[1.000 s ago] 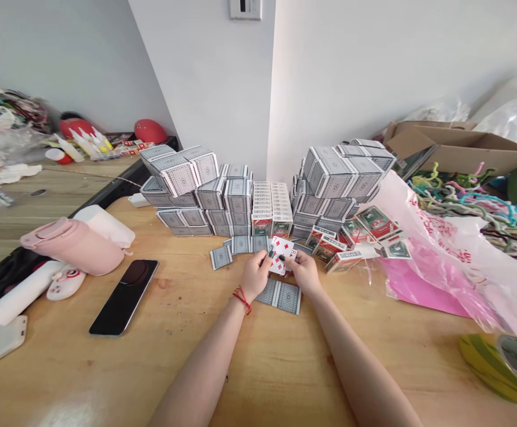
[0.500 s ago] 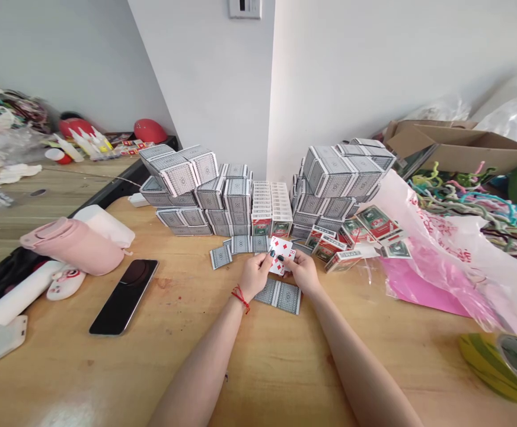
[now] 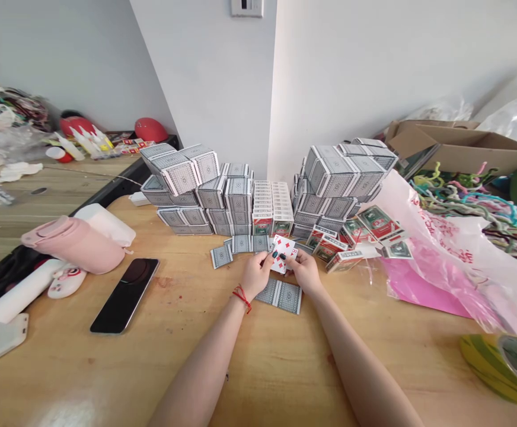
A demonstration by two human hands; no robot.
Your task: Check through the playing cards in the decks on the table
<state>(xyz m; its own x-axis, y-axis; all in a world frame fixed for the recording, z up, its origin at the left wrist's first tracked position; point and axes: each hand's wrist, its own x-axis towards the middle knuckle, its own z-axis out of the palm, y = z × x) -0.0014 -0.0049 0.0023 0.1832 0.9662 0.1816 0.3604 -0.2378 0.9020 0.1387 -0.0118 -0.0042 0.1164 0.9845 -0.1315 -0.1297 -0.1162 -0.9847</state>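
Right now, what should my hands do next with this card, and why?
Maybe lay the red-diamond playing card down on the grey-backed cards just in front of you, since your left hand and right hand hold it together right beside them.

Left hand (image 3: 256, 274) and right hand (image 3: 305, 273) hold a playing card (image 3: 284, 251).

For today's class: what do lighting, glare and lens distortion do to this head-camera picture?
In the head view, glare whitens the wooden table near the bottom edge, the wide lens bends the table edges, and the playing card stays sharp.
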